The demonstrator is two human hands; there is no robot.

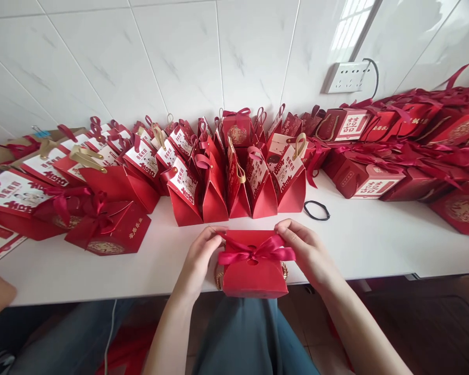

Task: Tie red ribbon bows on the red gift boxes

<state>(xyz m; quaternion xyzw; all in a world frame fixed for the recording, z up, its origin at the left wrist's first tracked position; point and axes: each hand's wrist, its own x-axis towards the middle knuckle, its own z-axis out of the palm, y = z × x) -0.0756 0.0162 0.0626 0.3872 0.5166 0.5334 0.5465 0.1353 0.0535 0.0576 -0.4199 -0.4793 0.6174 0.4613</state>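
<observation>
Both hands on the bow at the worktop's front edge

My left hand (198, 258) and right hand (307, 252) are pinched narrow, thumb against fingers, each on its own side of a glossy crimson ribbon bow (254, 253). The bow lies across a small red card box (254, 284) between them, directly in front of me, its near side reaching over the front edge of the white worktop (172, 278). Gold twisted cords (284, 271) show at its two sides.

I have bare surface to my left and a longer bare strip to my right; ahead, only a narrow gap parts the box from the standing bags. One thin black loop (316, 210) lies beyond my right hand.

I count five peaked red card bags (263, 195) in the nearest row ahead; those behind overlap too much to count. One dark-red bow-tied box (128, 229) sits at the front left, marked 安居乐业 in gold. To the right, two dark-red boxes with white labels (375, 187) show 囍; the bags' smaller print is too fine for me to read. One white socket panel (347, 77) is on the tiled wall (187, 47).
</observation>
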